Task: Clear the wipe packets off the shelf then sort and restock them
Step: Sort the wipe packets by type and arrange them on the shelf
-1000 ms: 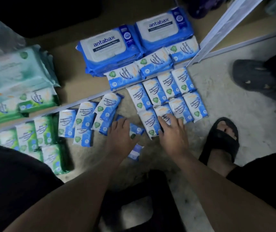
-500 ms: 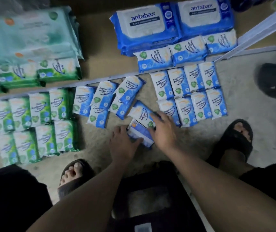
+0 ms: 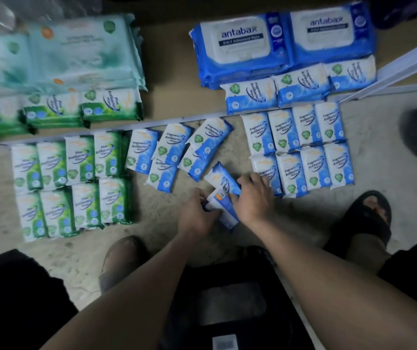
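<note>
My left hand (image 3: 197,216) pinches the flipped packet (image 3: 224,210) on the floor (image 3: 152,238), its white back up. My right hand (image 3: 253,201) curls its fingers over the tilted blue packet (image 3: 220,178), which touches the flipped one. Just right of my hands, 8 blue packets (image 3: 312,170) lie in 2 neat rows. 8 green packets (image 3: 78,160) lie well to the left. Big blue packs (image 3: 242,44) sit on the shelf (image 3: 167,72).

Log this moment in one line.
left hand: holds face-down packet | right hand: holds tilted blue packet | green packets: in rows
</note>
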### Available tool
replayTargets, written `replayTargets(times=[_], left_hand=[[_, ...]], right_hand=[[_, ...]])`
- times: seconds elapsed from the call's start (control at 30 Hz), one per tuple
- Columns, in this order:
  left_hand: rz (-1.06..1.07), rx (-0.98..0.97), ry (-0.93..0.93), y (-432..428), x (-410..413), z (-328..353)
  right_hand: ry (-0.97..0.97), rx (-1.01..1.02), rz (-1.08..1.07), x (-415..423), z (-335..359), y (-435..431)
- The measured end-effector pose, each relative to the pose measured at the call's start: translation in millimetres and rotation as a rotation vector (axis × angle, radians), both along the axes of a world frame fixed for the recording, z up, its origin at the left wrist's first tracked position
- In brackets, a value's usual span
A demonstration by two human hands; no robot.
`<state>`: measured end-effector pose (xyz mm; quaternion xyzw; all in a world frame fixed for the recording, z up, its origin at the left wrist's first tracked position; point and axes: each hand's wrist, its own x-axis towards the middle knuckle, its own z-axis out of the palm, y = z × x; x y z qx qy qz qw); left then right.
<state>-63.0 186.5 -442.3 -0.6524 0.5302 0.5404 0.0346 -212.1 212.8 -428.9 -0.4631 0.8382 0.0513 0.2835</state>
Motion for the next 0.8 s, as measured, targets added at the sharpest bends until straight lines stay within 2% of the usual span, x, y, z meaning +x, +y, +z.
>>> replayTargets(times=[0.27, 0.5, 0.7, 0.8], left_hand=[[0.145, -0.055, 0.128, -28, 22, 55], [0.248, -0.131, 0.281, -57, 8, 121], [0.309, -0.273, 0.393, -54, -32, 191], [0.307, -0.328, 0.427, -41, -58, 223]], right_hand=[[-0.180, 0.056, -0.191, 12, 44, -6], [-0.522, -0.252, -0.660, 6, 109, 4], [-0.873, -0.474, -0.894, -23, 167, 32], [-0.969, -0.551, -0.951, -38, 191, 46]])
